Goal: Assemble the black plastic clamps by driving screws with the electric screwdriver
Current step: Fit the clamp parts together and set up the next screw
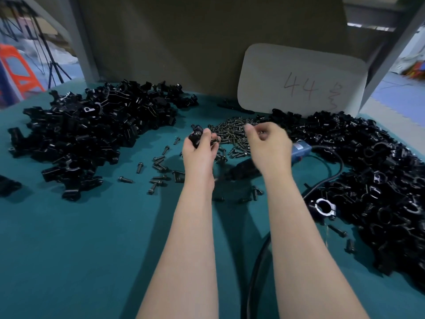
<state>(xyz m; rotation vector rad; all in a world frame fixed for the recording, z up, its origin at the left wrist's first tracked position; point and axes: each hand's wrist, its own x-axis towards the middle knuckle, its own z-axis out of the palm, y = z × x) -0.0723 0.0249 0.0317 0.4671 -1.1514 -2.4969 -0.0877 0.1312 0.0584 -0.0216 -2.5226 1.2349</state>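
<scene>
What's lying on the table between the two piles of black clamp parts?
In the head view, a heap of screws and the electric screwdriver, partly under the right hand.

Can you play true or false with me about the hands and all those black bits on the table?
1. The left hand holds a black clamp piece. True.
2. The right hand holds the electric screwdriver. False: it lies on the table cover, under that arm.
3. The card has 44 written on it. True.
4. The table cover is red. False: it is teal.
</scene>
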